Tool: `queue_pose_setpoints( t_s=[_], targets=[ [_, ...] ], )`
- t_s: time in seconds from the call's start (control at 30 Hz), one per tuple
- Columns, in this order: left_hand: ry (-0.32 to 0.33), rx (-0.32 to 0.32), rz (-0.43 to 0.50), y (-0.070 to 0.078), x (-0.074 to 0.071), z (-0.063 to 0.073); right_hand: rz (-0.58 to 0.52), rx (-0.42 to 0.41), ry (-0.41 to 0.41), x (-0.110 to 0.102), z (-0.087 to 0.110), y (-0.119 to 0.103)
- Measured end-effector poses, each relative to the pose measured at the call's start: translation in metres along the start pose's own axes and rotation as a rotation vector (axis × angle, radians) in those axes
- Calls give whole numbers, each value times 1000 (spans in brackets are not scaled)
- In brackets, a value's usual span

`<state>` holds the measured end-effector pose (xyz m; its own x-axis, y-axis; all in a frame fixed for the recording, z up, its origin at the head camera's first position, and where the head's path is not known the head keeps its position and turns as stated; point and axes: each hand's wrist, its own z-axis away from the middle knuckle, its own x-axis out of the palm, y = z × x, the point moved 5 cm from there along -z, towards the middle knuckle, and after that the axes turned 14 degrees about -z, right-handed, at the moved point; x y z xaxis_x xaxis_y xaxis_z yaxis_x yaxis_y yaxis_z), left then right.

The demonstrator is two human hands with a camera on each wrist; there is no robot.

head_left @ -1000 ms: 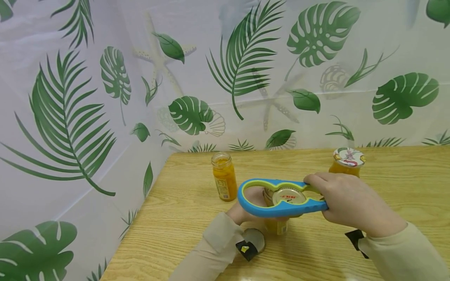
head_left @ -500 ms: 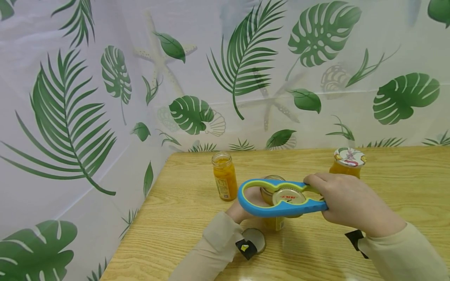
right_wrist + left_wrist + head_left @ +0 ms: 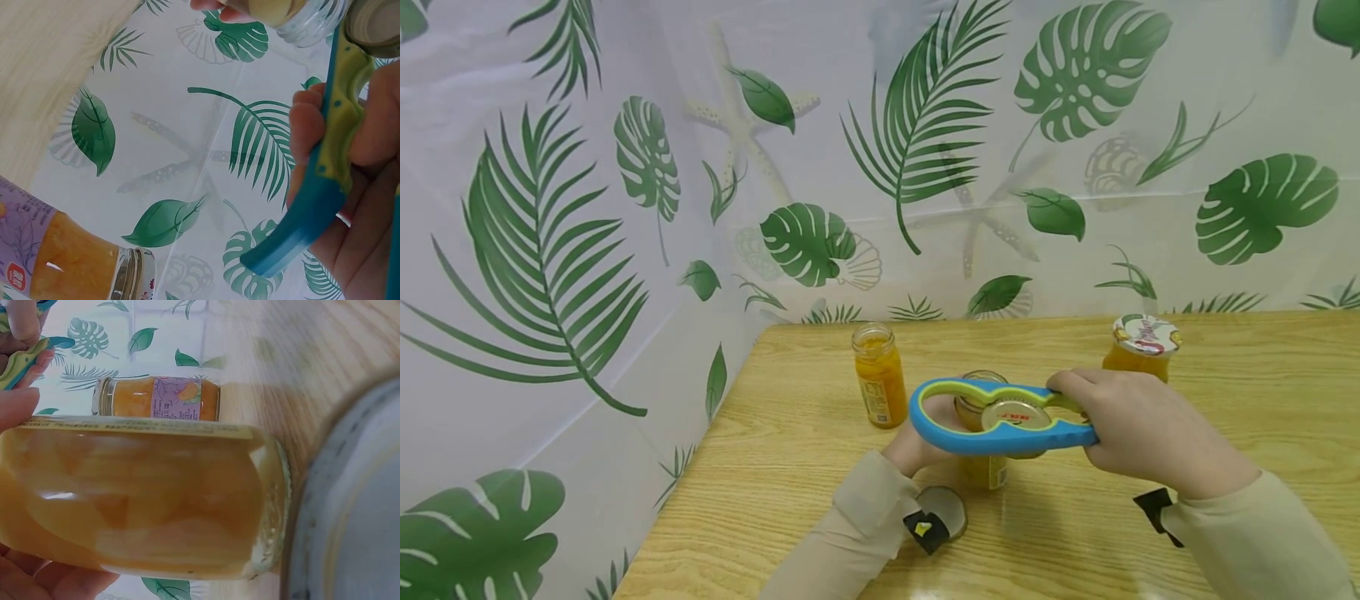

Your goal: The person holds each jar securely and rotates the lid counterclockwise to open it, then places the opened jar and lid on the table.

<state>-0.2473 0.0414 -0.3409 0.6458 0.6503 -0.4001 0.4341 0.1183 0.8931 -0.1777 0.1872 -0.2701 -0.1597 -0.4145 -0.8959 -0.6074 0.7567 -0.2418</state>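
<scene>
My left hand (image 3: 917, 446) grips a glass jar of yellow fruit (image 3: 131, 500), its fingers and thumb round the side in the left wrist view. The jar's bare glass mouth (image 3: 315, 24) shows in the right wrist view, just beside a metal lid (image 3: 377, 28). My right hand (image 3: 1157, 433) holds a blue and lime-green jar opener (image 3: 955, 442) by its handles. That lid sits within the opener's scalloped gap in the head view, apart from the jar's mouth. The opener partly hides the jar and the left fingers.
An uncovered jar of orange fruit (image 3: 882, 385) stands at the back left of the wooden table (image 3: 775, 500). Behind my right hand is a jar with a patterned lid (image 3: 1144, 335). Another lid (image 3: 949, 510) lies by my left wrist. Leaf-printed sheeting (image 3: 925, 275) hangs behind.
The jar in my left hand has shifted away from the lid, and its rim now shows behind the opener. The opener, held by my right hand, has risen slightly with the lid.
</scene>
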Motion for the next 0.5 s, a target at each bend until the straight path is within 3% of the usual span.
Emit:
queue_pose_setpoints(
  t_s=[0.23,0.4,0.5],
  targets=[
    [47,3,-204,2,-1,0,4,2,1,-2,-1,-1],
    [71,47,-211,2,1,-2,4,12,-4,-3,0,-1],
    [69,31,-206,2,2,-3,5,11,-4,-3,0,-1]
  ],
)
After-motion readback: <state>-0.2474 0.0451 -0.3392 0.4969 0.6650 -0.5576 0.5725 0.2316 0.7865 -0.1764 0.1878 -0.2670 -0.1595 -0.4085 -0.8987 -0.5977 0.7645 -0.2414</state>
